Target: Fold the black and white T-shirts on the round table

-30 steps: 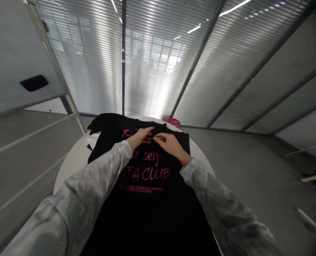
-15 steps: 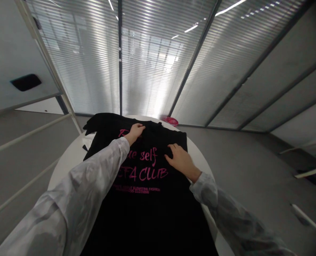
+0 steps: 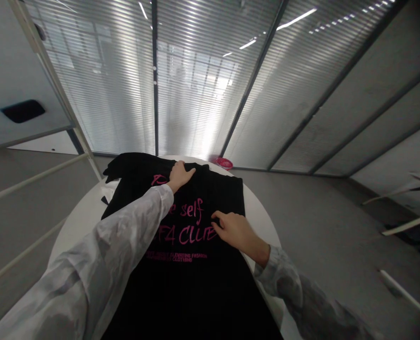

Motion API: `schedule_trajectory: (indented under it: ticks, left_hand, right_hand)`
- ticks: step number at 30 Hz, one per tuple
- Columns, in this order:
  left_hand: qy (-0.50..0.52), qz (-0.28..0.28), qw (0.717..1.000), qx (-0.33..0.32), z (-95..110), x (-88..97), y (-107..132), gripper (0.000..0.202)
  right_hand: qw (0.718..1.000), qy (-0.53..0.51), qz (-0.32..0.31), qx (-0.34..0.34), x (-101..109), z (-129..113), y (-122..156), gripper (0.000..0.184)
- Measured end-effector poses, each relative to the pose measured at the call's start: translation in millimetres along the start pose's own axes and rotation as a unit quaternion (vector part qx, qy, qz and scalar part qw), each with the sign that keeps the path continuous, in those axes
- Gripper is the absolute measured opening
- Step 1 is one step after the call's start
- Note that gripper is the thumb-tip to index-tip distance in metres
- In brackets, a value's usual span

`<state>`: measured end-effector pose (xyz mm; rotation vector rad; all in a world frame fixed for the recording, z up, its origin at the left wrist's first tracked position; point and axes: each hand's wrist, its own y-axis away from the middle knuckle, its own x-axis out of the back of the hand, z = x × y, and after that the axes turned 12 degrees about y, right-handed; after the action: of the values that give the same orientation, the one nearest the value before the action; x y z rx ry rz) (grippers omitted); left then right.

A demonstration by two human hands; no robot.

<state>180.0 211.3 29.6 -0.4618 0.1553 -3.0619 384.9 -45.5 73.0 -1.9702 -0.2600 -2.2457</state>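
Note:
A black T-shirt (image 3: 195, 293) with pink lettering lies spread over a round white table (image 3: 75, 222). My left hand (image 3: 182, 176) rests on its far part, close to the neckline, with the thumb held away from the fingers. Lower on the right, my right hand (image 3: 238, 232) is over the shirt beside the printed words, thumb and forefinger apart and the other fingers bent. Nothing shows between its fingers. My left forearm hides part of the lettering.
A pink basket (image 3: 224, 163) stands beyond the table's far edge. Pale rails (image 3: 36, 177) run along the left side. Behind is a glazed partition with blinds (image 3: 192, 94). A bundled black part of the cloth (image 3: 124, 165) lies at the far left.
My right hand has come nearer to me, down over the print. The thumb of my left hand has spread from its fingers near the neckline. The view has shifted slightly.

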Motion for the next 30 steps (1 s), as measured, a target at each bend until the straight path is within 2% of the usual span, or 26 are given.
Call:
schedule_trajectory:
  ticks: [2, 3, 5, 7, 10, 13, 15, 17, 22, 25, 30]
  left_hand:
    - [-0.081, -0.039, 0.993, -0.077, 3.8, -6.8, -2.1, 0.073]
    - [-0.112, -0.064, 0.987, -0.091, 5.2, -11.0, -4.6, 0.072]
    - [-0.138, -0.105, 0.982, -0.081, 6.3, -20.3, -12.0, 0.070]
    - [-0.140, -0.128, 0.980, -0.065, 5.7, -30.4, -21.9, 0.067]
    - [-0.134, -0.144, 0.979, -0.054, 4.5, -45.7, -38.6, 0.062]
    - [-0.134, -0.154, 0.978, -0.046, 6.4, -60.7, -54.7, 0.063]
    - [-0.141, -0.147, 0.978, -0.039, 9.2, -70.9, -64.5, 0.065]
    - [-0.152, -0.131, 0.979, -0.025, 12.0, -81.5, -73.1, 0.065]
    - [-0.173, -0.095, 0.980, 0.012, 13.3, -104.3, -90.3, 0.046]
    - [-0.169, -0.064, 0.983, 0.023, 11.1, -110.7, -101.9, 0.041]
    - [-0.153, -0.043, 0.987, 0.034, 8.3, -113.6, -121.6, 0.050]
  right_hand:
    - [0.998, -0.023, -0.011, 0.061, 1.9, -0.8, -4.6, 0.016]
    - [0.995, -0.037, -0.006, 0.089, 1.0, 0.2, -8.1, 0.018]
    - [0.989, -0.074, 0.037, 0.119, -5.9, 4.4, -16.5, 0.026]
    - [0.980, -0.130, 0.115, 0.100, -18.9, 9.6, -25.1, 0.030]
    - [0.948, -0.203, 0.234, 0.070, -41.8, 13.7, -34.0, 0.026]
    - [0.932, -0.200, 0.282, 0.105, -56.1, 11.7, -37.2, 0.014]
    - [0.936, -0.178, 0.279, 0.122, -58.5, 9.5, -37.9, 0.012]
    - [0.941, -0.166, 0.271, 0.119, -58.0, 8.5, -38.9, 0.019]
    - [0.953, -0.161, 0.244, 0.081, -64.3, 12.1, -43.2, 0.046]
    - [0.963, -0.152, 0.212, 0.074, -73.1, 14.0, -45.5, 0.057]
    - [0.968, -0.143, 0.193, 0.073, -80.1, 14.5, -46.8, 0.061]
